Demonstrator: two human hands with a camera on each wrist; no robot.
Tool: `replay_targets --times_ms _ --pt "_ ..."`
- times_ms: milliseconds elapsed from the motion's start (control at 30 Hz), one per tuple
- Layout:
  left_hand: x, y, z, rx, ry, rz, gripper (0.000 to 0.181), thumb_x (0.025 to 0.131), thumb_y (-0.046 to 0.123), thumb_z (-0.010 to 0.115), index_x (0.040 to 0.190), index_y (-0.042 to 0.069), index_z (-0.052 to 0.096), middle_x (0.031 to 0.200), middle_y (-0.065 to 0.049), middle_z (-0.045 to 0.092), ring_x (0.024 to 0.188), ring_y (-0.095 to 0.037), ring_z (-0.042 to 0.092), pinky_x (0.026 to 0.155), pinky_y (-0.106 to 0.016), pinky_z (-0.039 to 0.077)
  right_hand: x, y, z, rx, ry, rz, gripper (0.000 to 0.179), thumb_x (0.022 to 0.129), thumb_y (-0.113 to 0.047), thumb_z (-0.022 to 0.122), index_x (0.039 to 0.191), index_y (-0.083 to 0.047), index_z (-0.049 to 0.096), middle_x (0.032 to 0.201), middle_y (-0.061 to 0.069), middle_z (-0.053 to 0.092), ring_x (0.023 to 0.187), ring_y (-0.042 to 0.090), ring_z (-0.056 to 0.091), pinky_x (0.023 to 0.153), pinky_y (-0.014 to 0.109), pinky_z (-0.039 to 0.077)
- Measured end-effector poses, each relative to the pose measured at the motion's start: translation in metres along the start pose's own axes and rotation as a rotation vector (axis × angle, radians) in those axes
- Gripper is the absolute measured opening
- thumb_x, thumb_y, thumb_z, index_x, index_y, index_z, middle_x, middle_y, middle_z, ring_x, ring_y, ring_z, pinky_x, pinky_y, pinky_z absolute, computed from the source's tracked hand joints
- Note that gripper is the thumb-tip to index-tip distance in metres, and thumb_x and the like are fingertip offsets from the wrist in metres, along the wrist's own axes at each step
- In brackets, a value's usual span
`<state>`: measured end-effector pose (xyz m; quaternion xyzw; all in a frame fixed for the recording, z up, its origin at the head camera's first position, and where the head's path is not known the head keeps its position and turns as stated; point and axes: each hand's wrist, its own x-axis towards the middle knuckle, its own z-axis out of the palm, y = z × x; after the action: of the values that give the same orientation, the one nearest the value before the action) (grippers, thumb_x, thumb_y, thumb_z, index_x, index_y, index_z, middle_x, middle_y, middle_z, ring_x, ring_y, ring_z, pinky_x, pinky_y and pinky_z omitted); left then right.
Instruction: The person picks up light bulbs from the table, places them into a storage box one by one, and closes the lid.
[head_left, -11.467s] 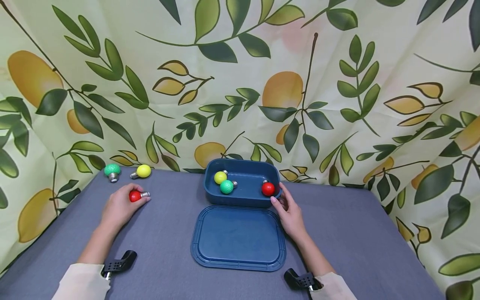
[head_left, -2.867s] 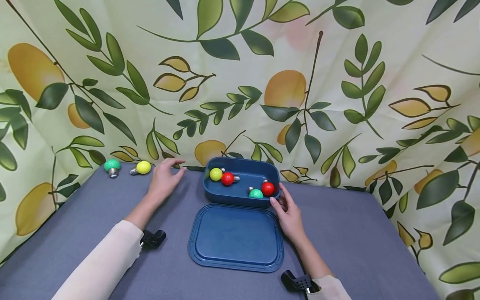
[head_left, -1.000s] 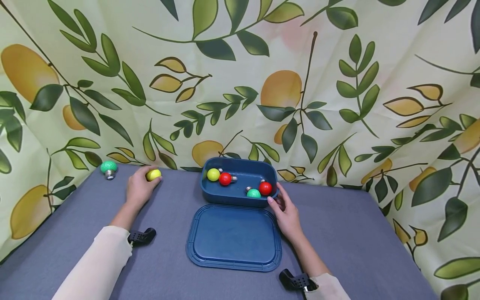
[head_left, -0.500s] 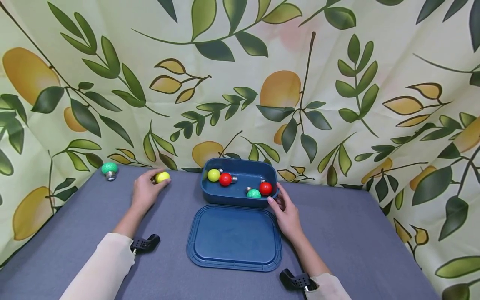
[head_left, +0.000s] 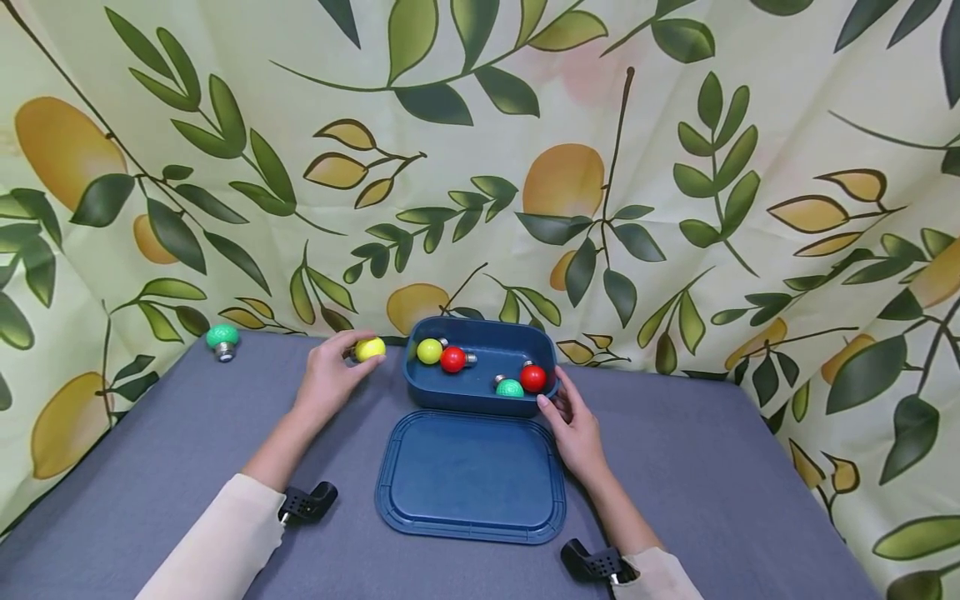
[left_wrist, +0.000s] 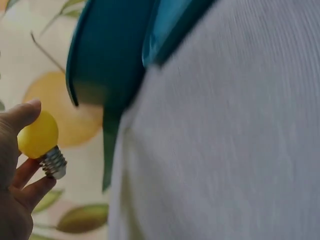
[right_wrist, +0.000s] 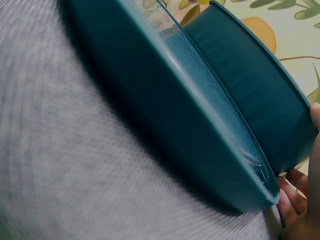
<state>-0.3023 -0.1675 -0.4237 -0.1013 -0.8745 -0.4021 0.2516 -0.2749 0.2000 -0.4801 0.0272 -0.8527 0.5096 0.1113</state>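
Note:
My left hand (head_left: 327,379) pinches a yellow light bulb (head_left: 370,349) just left of the blue box (head_left: 465,402). In the left wrist view the bulb (left_wrist: 39,136) sits between thumb and fingers, its metal screw base tilted down and outward. My right hand (head_left: 576,425) grips the box's right end; the right wrist view has the thumb near the rim and fingers lower down. Inside the box lie a yellow bulb (head_left: 430,351) and a red bulb (head_left: 453,359) at left, with a green bulb (head_left: 510,388) and another red bulb (head_left: 533,378) at right.
A flat blue lid (head_left: 471,475) lies on the grey tablecloth (head_left: 675,483) in front of the box. One green bulb (head_left: 222,335) stands base-down at the table's far left corner. Behind the table hangs a leaf-patterned curtain (head_left: 450,150).
A red bulb went from my left hand into the box, and the green bulb inside shifted right. My left hand then picked up the yellow bulb and carried it right. The right hand stayed.

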Motion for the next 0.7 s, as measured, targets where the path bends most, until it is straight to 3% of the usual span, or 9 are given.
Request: replay_targets --times_ms 267,533,700 --pt "0.002 0.033 0.018 -0.076 -0.054 0.077 0.04 0.083 0.01 0.083 0.121 0.002 0.071 0.121 -0.017 0.072 0.109 -0.032 0.067 0.091 -0.05 0.058 0.0 -0.001 -0.001 0.004 -0.006 0.003 0.063 0.101 -0.034 0.062 0.158 -0.024 0.036 0.148 0.022 0.054 0.125 0.037 0.062 0.108 0.052 0.049" --pt "0.005 0.055 0.042 -0.128 -0.125 0.099 0.039 0.083 0.012 0.083 0.12 0.004 0.072 0.122 -0.014 0.072 0.107 -0.029 0.066 0.089 -0.047 0.059 -0.001 -0.002 -0.002 0.002 -0.005 0.013 0.063 0.101 -0.034 0.062 0.158 -0.024 0.037 0.148 0.022 0.054 0.125 0.037 0.062 0.108 0.052 0.049" --pt "0.007 0.063 0.061 -0.107 -0.164 0.089 0.038 0.084 0.015 0.083 0.119 0.007 0.073 0.122 -0.012 0.072 0.108 -0.027 0.067 0.091 -0.046 0.058 0.0 -0.001 -0.002 0.005 -0.008 0.01 0.063 0.101 -0.034 0.062 0.158 -0.024 0.037 0.148 0.022 0.054 0.125 0.037 0.062 0.108 0.052 0.049"
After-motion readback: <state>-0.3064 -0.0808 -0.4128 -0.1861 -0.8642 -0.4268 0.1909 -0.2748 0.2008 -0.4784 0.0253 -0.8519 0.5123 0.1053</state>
